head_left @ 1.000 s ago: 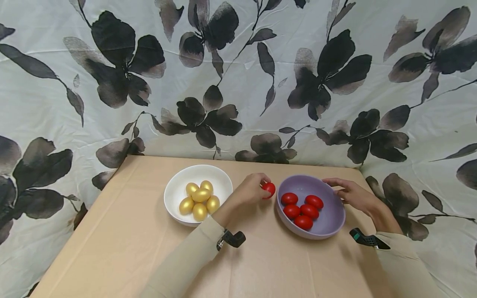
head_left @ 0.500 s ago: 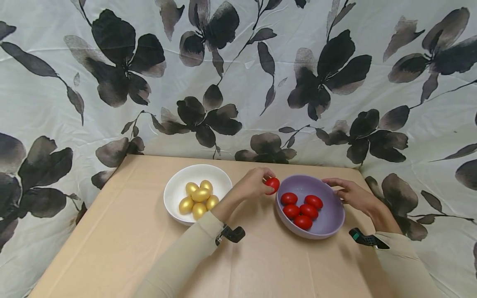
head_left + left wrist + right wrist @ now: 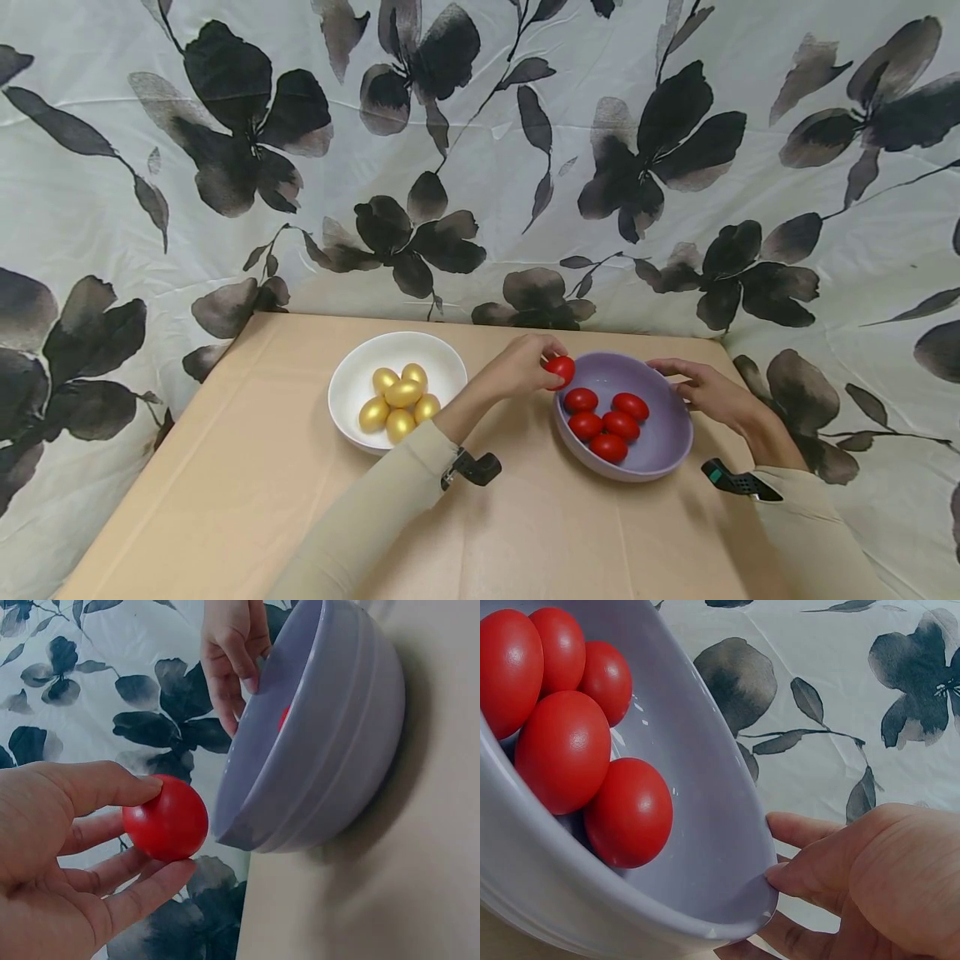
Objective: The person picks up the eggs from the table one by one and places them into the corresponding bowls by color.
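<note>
My left hand pinches a glossy red egg between thumb and fingertips. In the head view this egg overlaps the left rim of the purple bowl; the left wrist view shows a small gap between egg and bowl. Several red eggs lie inside the bowl, grouped toward its left and front. At the bowl's right rim, my right hand holds the edge, its thumb on the rim and other fingers against the outer wall, partly hidden by it.
Left of the purple bowl stands a white bowl holding several gold eggs; my left forearm crosses near its right side. Both bowls rest on a tan table. A floral cloth hangs behind the table's back edge.
My left hand has carried the red egg right and slightly upward, from between the bowls to the purple bowl's left rim. The right hand has stayed at the rim.
</note>
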The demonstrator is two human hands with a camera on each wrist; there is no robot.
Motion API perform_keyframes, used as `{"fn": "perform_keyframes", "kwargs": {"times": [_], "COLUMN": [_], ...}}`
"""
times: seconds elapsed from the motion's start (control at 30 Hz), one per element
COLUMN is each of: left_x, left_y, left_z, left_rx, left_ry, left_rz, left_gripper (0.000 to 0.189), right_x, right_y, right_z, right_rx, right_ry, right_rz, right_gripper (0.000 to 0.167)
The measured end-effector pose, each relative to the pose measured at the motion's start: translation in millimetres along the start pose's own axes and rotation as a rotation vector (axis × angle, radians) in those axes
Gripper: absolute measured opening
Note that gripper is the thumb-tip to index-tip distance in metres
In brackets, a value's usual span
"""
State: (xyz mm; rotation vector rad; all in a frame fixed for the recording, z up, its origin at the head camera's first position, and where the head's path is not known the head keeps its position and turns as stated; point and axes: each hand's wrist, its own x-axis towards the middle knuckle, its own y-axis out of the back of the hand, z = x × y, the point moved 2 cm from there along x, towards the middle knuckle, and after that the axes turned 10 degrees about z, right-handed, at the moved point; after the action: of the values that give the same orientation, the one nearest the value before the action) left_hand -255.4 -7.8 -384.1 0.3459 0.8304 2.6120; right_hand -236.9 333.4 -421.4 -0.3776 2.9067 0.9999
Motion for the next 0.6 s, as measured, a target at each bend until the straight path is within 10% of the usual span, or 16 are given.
{"fn": "perform_keyframes", "kwargs": {"times": [0.6], "left_x": [4.3], "left_y": [-18.2], "left_z": [13.2], "left_rx": [0.017], "left_ry": [-0.04], "left_rz": [-0.036], "left_gripper": [0.036], "right_x": [-0.9], "right_y": [-0.2], "right_z": [-2.2], "right_rx": [-0.004], "right_ry": [0.015], "right_rz": [-0.001], "right_gripper": [0.056]}}
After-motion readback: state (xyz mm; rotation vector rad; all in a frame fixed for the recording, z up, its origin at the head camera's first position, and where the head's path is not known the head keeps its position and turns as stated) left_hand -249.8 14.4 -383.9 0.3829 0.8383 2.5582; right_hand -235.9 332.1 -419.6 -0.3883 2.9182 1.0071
